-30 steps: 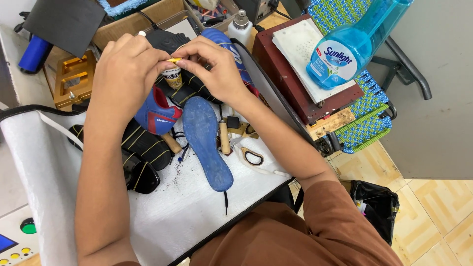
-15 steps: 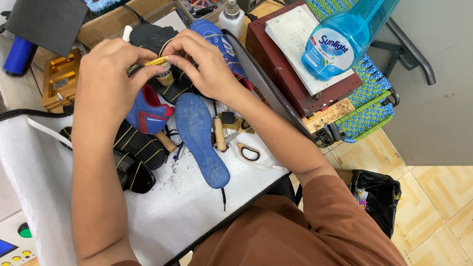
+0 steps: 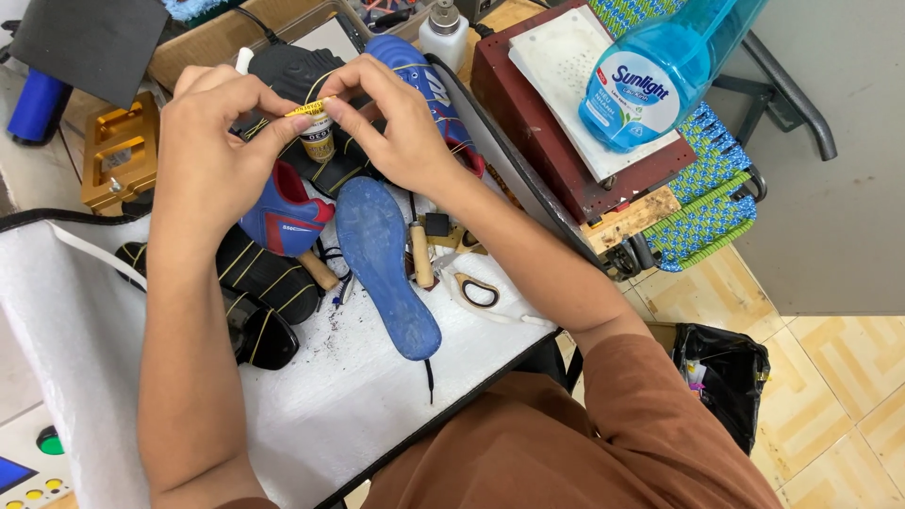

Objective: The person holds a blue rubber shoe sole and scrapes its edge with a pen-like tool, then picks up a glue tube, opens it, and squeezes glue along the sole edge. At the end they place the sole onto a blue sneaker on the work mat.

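I'm pinching a small yellow piece point(image 3: 311, 106) between both hands, left hand point(image 3: 212, 141) and right hand point(image 3: 401, 123) closed on its ends, raised above the far side of the bench so I can see it. Right below sits a little glue bottle point(image 3: 319, 141); the blue insole point(image 3: 385, 264) lies nearer me.

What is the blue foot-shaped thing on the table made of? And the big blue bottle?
The blue insole looks like soft foam with a matte, cloth-like top, though that is a guess: no shine, thin flat edge. The big blue bottle looks like clear glossy plastic: you can see the blue liquid through it.
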